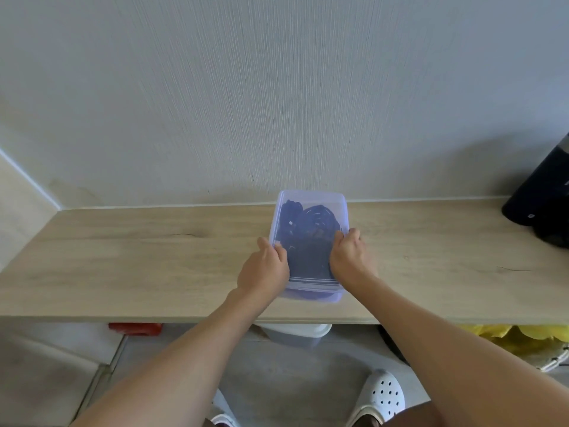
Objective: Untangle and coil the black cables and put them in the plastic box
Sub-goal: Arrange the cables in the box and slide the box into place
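A translucent bluish plastic box (311,198) stands on the wooden shelf (154,260), its far end near the wall. Black cables (311,229) lie inside it and show dimly through the plastic. My left hand (264,266) grips the box's left rim, with the thumb on top and the fingers down the side. On the right rim, my right hand (349,257) holds the box the same way. Whether a lid covers the box I cannot tell.
A dark cylindrical object (542,195) stands at the shelf's right end against the wall. Below the shelf are a white container (295,332), a red object (135,328) and a yellow bag (520,337). My feet in white clogs (381,399) are on the floor.
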Available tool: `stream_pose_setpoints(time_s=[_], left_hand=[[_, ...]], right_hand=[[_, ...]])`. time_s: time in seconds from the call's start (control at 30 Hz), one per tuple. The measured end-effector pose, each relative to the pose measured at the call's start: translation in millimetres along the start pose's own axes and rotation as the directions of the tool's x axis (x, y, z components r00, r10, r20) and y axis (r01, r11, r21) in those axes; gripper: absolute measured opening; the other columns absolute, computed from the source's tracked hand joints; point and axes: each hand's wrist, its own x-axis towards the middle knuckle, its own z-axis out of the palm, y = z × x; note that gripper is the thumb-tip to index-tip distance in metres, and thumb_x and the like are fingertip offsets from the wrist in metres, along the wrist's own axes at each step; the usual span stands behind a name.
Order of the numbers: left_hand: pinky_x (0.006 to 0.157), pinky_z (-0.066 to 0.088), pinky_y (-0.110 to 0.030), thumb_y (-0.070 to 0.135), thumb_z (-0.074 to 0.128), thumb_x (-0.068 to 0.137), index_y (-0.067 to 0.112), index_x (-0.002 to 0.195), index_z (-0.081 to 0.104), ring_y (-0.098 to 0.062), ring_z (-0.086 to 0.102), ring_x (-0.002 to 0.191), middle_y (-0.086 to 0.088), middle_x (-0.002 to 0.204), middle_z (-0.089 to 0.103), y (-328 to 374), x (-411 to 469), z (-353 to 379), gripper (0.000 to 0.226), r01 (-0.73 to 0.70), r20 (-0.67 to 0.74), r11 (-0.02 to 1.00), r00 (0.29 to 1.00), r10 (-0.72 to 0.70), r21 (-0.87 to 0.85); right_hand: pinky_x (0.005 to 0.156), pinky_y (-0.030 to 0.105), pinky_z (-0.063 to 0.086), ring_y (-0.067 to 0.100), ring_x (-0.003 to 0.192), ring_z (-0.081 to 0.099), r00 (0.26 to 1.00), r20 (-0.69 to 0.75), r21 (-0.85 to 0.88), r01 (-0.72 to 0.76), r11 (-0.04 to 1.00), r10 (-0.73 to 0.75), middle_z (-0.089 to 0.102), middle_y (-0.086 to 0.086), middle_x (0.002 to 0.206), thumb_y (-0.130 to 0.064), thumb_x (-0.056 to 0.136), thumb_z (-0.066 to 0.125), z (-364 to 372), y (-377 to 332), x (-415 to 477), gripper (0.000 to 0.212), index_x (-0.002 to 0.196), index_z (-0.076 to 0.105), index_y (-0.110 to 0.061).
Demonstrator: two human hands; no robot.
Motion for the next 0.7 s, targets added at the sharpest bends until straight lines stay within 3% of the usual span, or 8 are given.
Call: stream_pose_setpoints(time_s=[0.1, 0.27, 0.37, 0.47, 0.53, 0.6, 0.63, 0.7], left_hand=[[0.054, 0.032, -0.036, 0.03, 0.019, 0.107, 0.0, 0.13, 0.034, -0.032, 0.045, 0.059, -0.01, 0.067, 0.049, 0, 5, -2, 0.041, -0.015, 0.035, 1.0, 0.999, 0.014, 0.022], [0.07, 0.042, -0.039, 0.033, 0.016, 0.108, 0.012, 0.156, 0.014, -0.034, 0.055, 0.078, -0.018, 0.09, 0.065, -1, 2, -2, 0.052, -0.019, 0.033, 1.0, 0.999, 0.019, 0.002], [0.072, 0.045, -0.04, 0.03, 0.018, 0.108, 0.013, 0.151, 0.027, -0.039, 0.061, 0.088, -0.02, 0.1, 0.067, -5, 0, -3, 0.047, -0.033, 0.016, 0.999, 0.999, 0.033, -0.034], [0.071, 0.044, -0.037, 0.025, 0.022, 0.107, 0.014, 0.142, 0.037, -0.035, 0.058, 0.084, -0.015, 0.099, 0.065, -3, -4, -8, 0.041, -0.032, 0.037, 0.999, 0.999, 0.031, 0.014], [0.074, 0.043, -0.036, 0.022, 0.027, 0.105, 0.011, 0.123, 0.05, -0.033, 0.055, 0.086, -0.014, 0.107, 0.064, 1, 0, -14, 0.031, -0.025, 0.059, 0.998, 0.998, 0.022, 0.049], [0.075, 0.041, -0.035, 0.016, 0.033, 0.102, 0.009, 0.093, 0.053, -0.034, 0.056, 0.092, -0.017, 0.114, 0.062, 11, 8, -20, 0.023, -0.004, 0.089, 0.998, 0.996, -0.003, 0.068], [0.075, 0.041, -0.035, 0.014, 0.036, 0.101, 0.007, 0.091, 0.052, -0.036, 0.057, 0.095, -0.019, 0.117, 0.06, 18, 15, -21, 0.021, 0.015, 0.095, 0.998, 0.995, -0.02, 0.058], [0.079, 0.04, -0.037, 0.011, 0.04, 0.098, 0.0, 0.111, 0.052, -0.038, 0.056, 0.107, -0.019, 0.126, 0.051, 31, 29, -22, 0.021, 0.041, 0.075, 0.999, 0.996, -0.041, -0.001]], right_hand=[[0.074, 0.039, 0.038, 0.034, 0.087, 0.049, 0.999, -0.035, 0.053, -0.018, 0.998, 0.02, 0.052, 0.013, 0.101, -0.026, 0.105, 0.02, 2, 3, 4, 0.026, 0.101, 0.038, -0.009], [0.075, 0.043, 0.045, 0.035, 0.084, 0.054, 0.999, -0.051, 0.066, -0.007, 0.998, 0.01, 0.053, 0.009, 0.091, -0.024, 0.103, 0.019, 4, 7, 5, 0.027, 0.102, 0.041, -0.008], [0.073, 0.041, 0.045, 0.033, 0.082, 0.053, 1.0, -0.03, 0.077, -0.001, 0.997, 0.003, 0.051, 0.007, 0.087, -0.022, 0.103, 0.02, 3, 9, 4, 0.026, 0.104, 0.042, -0.007], [0.067, 0.04, 0.043, 0.03, 0.077, 0.05, 1.0, -0.007, 0.104, 0.016, 0.994, -0.015, 0.048, 0.007, 0.082, -0.014, 0.101, 0.024, 4, 13, 0, 0.018, 0.105, 0.039, -0.004], [0.071, 0.047, 0.049, 0.03, 0.075, 0.051, 1.0, 0.001, 0.172, -0.012, 0.985, 0.012, 0.049, 0.009, 0.079, -0.01, 0.099, 0.025, 6, 11, -2, 0.017, 0.108, 0.038, -0.003], [0.077, 0.047, 0.051, 0.033, 0.081, 0.057, 0.996, 0.043, 0.247, -0.082, 0.966, 0.074, 0.055, 0.014, 0.086, -0.006, 0.098, 0.027, 7, 8, -1, 0.032, 0.128, 0.035, 0.0], [0.079, 0.045, 0.05, 0.034, 0.088, 0.059, 0.993, 0.067, 0.263, -0.114, 0.958, 0.1, 0.059, 0.017, 0.094, -0.004, 0.098, 0.028, 5, 6, 0, 0.042, 0.14, 0.027, 0.001], [0.083, 0.043, 0.049, 0.036, 0.095, 0.06, 0.99, 0.088, 0.29, -0.133, 0.948, 0.112, 0.061, 0.019, 0.101, -0.005, 0.098, 0.028, 2, 9, 2, 0.05, 0.148, 0.02, -0.002]])
